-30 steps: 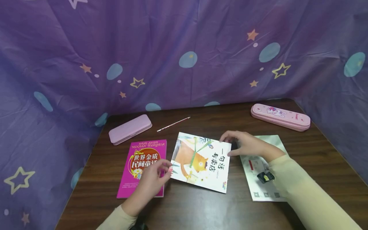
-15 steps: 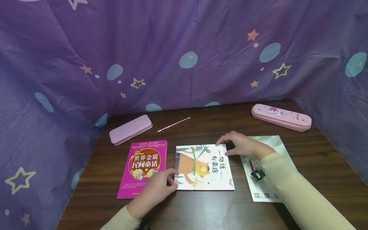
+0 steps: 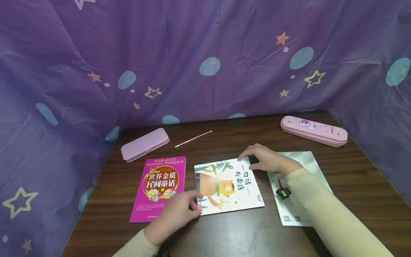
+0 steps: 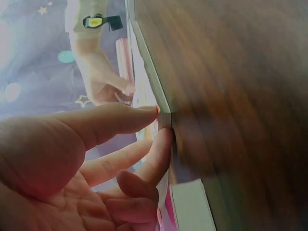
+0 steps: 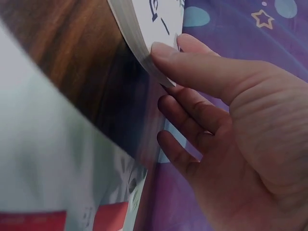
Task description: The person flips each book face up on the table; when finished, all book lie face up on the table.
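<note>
In the head view a white picture book (image 3: 226,187) with an orange animal on its cover lies mid-table, turned slightly. My left hand (image 3: 179,210) pinches its near left corner; in the left wrist view the thumb (image 4: 130,118) and a fingertip meet at that corner. At the far right corner my right hand (image 3: 264,159) grips the book, its thumb (image 5: 192,67) on the cover in the right wrist view and other fingers below the page edges. To the left lies a magenta book (image 3: 160,185), partly behind my left hand.
Under my right forearm lies a pale green book (image 3: 302,160). A plain pink case (image 3: 146,144) and a pencil (image 3: 193,139) lie at the back left. At the back right sits a pink rabbit pencil case (image 3: 313,131). A purple curtain (image 3: 179,64) hangs behind the table.
The picture book has come down and toward me, turning counterclockwise, with both hands on its corners. My left hand has shifted right and nearer, my right hand slightly left.
</note>
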{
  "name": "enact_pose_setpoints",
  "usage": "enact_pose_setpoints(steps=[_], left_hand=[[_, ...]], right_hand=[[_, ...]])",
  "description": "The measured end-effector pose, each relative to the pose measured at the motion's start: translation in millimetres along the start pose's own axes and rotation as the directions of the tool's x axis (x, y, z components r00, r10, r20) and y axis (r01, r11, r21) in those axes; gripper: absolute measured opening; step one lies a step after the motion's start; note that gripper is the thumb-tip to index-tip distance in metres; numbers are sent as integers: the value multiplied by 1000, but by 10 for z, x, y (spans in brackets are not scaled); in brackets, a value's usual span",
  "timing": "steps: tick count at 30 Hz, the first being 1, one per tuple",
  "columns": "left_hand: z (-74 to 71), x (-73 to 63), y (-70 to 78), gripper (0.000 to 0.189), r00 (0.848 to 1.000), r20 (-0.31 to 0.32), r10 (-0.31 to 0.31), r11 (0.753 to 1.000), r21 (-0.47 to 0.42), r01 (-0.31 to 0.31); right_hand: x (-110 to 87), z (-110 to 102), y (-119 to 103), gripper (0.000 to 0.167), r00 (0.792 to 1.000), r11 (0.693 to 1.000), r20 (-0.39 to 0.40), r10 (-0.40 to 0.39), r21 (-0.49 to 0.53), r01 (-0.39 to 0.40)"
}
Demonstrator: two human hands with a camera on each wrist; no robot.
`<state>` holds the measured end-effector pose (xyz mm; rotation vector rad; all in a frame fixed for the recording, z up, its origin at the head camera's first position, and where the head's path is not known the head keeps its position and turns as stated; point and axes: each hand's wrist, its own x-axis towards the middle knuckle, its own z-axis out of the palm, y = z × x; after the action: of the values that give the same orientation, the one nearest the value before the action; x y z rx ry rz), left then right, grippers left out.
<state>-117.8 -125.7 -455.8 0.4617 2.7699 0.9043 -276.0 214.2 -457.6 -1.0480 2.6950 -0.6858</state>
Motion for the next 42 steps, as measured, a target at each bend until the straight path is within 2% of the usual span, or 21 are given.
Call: enact_pose_setpoints(steps=[5,9,14,18,23,28,33,37,42], left_hand=[[30,25,33,37,1000,-8,8,999,31,-8],[15,51,49,36,999,-32,27,994,111,-23],[-46,129,55,25,996,-49,79,975,214,-67],[-85,198,35,19,992,-59,108,969,231,-91],[-161,323,-37,14,994,-76,77,971,231,-57],[-255,528,-176,15,994,-98,57,973,230,-33],[-309,699,-285,13,994,-102,40,979,204,-19],[-326,771,-286,13,996,-89,11,977,211,8],[-358,819,-222,17,998,-59,-20,962,272,35]], right_hand=[[21,-27,-44,40,1000,999,11,-8,-35,8],[-13,-8,-59,40,1000,997,21,24,-78,-22],[-116,54,-54,40,993,992,-65,99,-78,-104],[-238,102,-114,38,985,987,-100,143,-54,-149],[-359,130,-250,37,978,978,-62,201,-50,-204],[-421,157,-326,33,978,977,-53,202,-55,-205],[-462,183,-361,29,969,969,-44,242,-50,-244],[-525,188,-412,29,970,969,-43,241,-53,-243],[-627,197,-477,33,972,970,-40,231,-68,-234]])
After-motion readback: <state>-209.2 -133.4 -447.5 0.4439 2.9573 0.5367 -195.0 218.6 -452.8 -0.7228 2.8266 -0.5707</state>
